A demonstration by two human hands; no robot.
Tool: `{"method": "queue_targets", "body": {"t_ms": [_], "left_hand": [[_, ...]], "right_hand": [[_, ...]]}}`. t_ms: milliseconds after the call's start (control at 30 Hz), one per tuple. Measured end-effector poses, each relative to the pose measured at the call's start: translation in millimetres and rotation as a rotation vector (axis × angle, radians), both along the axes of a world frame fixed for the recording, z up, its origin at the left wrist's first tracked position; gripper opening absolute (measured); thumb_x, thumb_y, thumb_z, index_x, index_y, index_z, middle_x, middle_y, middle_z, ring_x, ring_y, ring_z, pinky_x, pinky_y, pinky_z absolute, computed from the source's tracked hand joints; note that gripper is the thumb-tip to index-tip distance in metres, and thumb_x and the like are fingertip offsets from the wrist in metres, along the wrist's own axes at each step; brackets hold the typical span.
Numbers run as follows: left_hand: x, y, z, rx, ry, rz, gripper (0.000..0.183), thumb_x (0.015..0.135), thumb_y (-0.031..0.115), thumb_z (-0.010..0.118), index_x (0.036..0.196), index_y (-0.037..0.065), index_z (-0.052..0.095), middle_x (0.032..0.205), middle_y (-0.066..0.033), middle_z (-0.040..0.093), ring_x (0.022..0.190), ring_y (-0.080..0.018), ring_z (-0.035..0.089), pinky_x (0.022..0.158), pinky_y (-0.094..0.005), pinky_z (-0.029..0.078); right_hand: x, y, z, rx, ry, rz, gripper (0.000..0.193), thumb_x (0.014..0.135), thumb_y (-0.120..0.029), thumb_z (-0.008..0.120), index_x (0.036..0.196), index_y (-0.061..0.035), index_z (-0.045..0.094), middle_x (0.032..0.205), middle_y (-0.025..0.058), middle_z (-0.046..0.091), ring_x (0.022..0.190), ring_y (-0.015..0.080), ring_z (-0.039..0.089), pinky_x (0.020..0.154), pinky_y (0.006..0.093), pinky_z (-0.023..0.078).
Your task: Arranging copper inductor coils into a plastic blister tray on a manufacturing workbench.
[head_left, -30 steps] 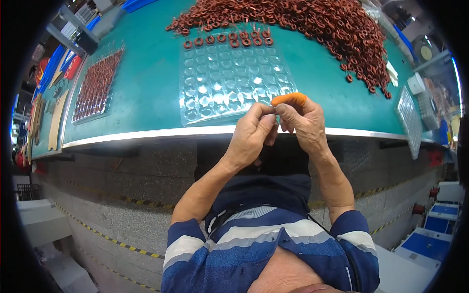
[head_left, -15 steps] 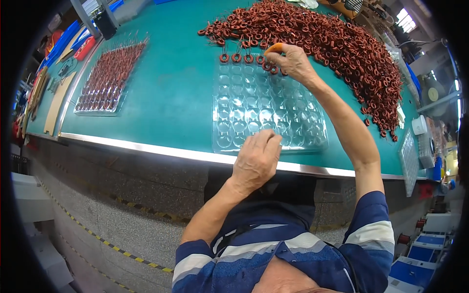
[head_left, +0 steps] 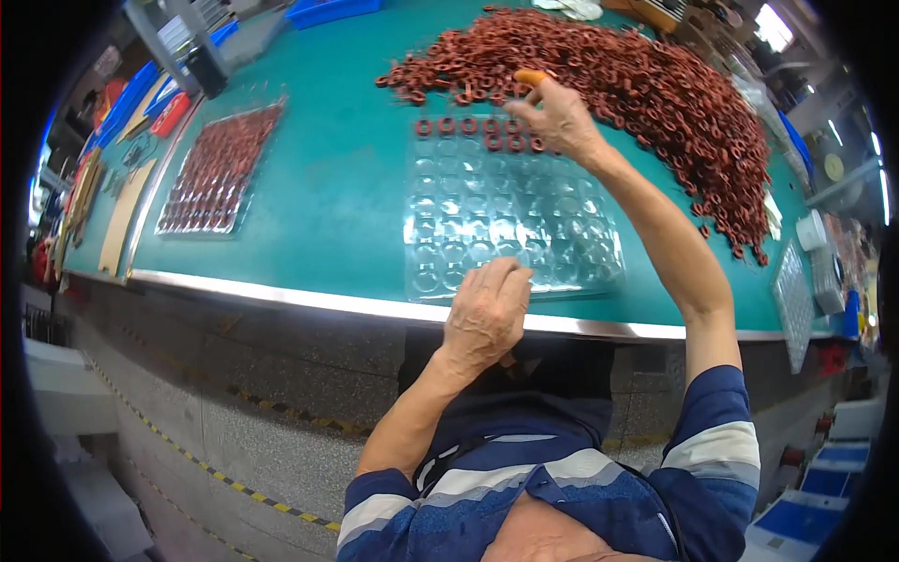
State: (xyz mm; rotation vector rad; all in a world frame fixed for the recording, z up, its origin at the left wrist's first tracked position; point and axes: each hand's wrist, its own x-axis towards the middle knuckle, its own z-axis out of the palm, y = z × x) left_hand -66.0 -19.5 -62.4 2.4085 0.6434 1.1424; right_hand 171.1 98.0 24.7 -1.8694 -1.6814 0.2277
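Note:
A clear plastic tray (head_left: 420, 201) with rows of round pockets lies in front of me, and small red wire-wound ring coils (head_left: 446, 125) sit in its far rows. Over the tray's far edge is my right hand (head_left: 565, 120), with an orange cover on one finger. Its thumb and forefinger are apart, and no coil shows between them. My left hand (head_left: 485, 307) lies over the tray's near edge, fingers curled together; whatever they hold, if anything, is hidden.
A large heap of red coils (head_left: 646, 89) spreads along the far right of the green table (head_left: 318, 187). On the left stands a filled tray of coils (head_left: 220, 169). A blue bin (head_left: 332, 9) and a red box (head_left: 169, 116) are farther back. Another clear tray (head_left: 793, 304) leans at the right edge.
My right hand's thumb and forefinger have parted. A coil that was at its fingertips now sits in the second row. The view has shifted slightly; my left hand stays at the near edge.

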Motion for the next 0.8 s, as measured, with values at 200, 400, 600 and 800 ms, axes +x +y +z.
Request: {"method": "queue_targets", "body": {"t_ms": [200, 400, 600, 800], "left_hand": [[-6.8, -2.1, -1.0, 0.064, 0.012, 0.11, 0.022, 0.078, 0.002, 0.067, 0.099, 0.003, 0.062, 0.1, -0.0152, 0.062, 0.091, -0.0346, 0.06, 0.079, -0.0408, 0.047], [2.2, -2.3, 3.9, 0.15, 0.079, 0.075, 0.016, 0.079, 0.003, 0.066, 0.095, 0.002, 0.063, 0.094, -0.0111, 0.061, 0.086, -0.0275, 0.06, 0.074, -0.0373, 0.044], [2.5, -3.0, 3.7, 0.139, 0.064, 0.037, 0.015, 0.081, 0.004, 0.065, 0.096, 0.003, 0.063, 0.095, -0.0111, 0.061, 0.086, -0.0288, 0.059, 0.076, -0.0374, 0.044], [-0.3, -8.4, 4.3, 0.094, -0.015, 0.035, 0.017, 0.081, 0.002, 0.064, 0.098, 0.002, 0.062, 0.097, -0.0133, 0.061, 0.089, -0.0297, 0.06, 0.08, -0.0381, 0.044]], "right_hand": [[111.4, -103.0, 8.9, 0.312, -0.384, -0.019, 0.034, 0.091, -0.029, 0.064, 0.111, -0.001, 0.064, 0.093, 0.0153, 0.068, 0.085, 0.0257, 0.066, 0.076, 0.0361, 0.051], [186.2, -243.5, -37.3, -0.249, -0.675, -0.429, 0.038, 0.088, -0.032, 0.064, 0.114, -0.0045, 0.056, 0.1, 0.0183, 0.059, 0.094, 0.0363, 0.06, 0.079, 0.0455, 0.049], [202.9, -260.0, -75.5, 0.001, -0.588, -0.38, 0.031, 0.085, -0.024, 0.065, 0.104, 0.0, 0.059, 0.093, 0.0185, 0.06, 0.091, 0.0352, 0.059, 0.082, 0.0421, 0.048], [170.2, -256.2, -75.2, 0.202, -0.313, -0.421, 0.029, 0.084, -0.021, 0.067, 0.101, 0.0023, 0.064, 0.083, 0.0144, 0.063, 0.073, 0.0263, 0.061, 0.068, 0.0356, 0.05]]}}
